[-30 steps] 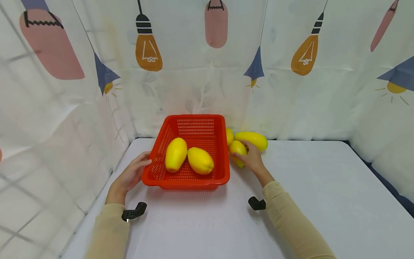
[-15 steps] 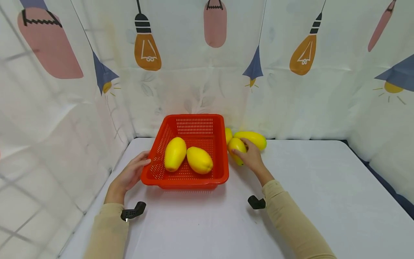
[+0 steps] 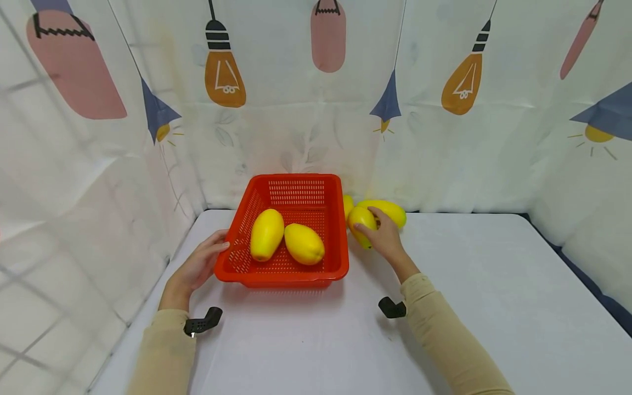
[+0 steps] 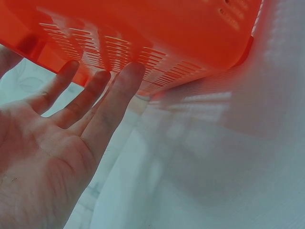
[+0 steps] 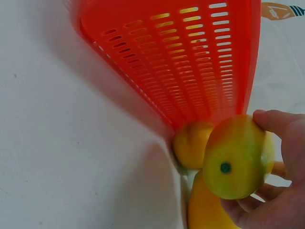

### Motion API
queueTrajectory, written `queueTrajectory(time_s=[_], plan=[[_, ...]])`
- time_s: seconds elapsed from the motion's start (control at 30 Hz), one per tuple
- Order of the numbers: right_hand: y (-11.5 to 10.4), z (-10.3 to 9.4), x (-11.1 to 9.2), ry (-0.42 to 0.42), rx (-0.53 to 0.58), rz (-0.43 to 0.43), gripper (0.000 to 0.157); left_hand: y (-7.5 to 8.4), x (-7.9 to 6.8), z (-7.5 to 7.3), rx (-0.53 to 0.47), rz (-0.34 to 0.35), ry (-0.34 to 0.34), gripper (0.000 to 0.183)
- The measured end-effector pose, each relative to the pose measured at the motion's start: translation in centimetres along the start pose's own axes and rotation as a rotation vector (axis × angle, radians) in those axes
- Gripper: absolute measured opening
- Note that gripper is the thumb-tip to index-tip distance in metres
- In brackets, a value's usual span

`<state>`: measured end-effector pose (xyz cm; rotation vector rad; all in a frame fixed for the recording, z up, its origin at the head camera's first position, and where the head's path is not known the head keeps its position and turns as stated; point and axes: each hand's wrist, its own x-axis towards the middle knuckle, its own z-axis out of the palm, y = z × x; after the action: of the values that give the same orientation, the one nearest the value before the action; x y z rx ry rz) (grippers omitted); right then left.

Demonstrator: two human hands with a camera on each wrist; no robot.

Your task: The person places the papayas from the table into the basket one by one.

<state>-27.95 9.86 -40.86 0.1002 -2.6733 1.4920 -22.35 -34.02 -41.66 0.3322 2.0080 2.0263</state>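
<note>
My right hand grips a yellow papaya just outside the right wall of a red plastic basket. In the right wrist view, its greenish end with a dark green stem spot faces the camera, and the papaya is held above two other yellow fruits. My left hand is at the basket's left side, thumb at the rim. In the left wrist view its nearly straight fingers touch the slotted outer wall. Two papayas lie inside the basket, a long one and a rounder one.
Behind the held papaya lies a long yellow papaya, and another yellow fruit is partly hidden by the basket's right wall. A white table extends to the right. The printed cloth backdrop rises behind and along both sides.
The papaya in my right hand has risen slightly and tilted, still beside the basket. My left hand and the basket keep their places.
</note>
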Motion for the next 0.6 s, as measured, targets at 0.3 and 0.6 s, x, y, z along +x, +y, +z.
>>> queueTrajectory(time_s=[0.3, 0.6], plan=[[-0.9, -0.3, -0.1, 0.017, 0.019, 0.004, 0.068, 0.0, -0.2, -0.2, -0.022, 0.01, -0.01, 0.035], [-1.5, -1.0, -0.3, 0.033, 0.016, -0.006, 0.066, -0.1, 0.0, -0.1, -0.011, 0.004, -0.013, 0.039]])
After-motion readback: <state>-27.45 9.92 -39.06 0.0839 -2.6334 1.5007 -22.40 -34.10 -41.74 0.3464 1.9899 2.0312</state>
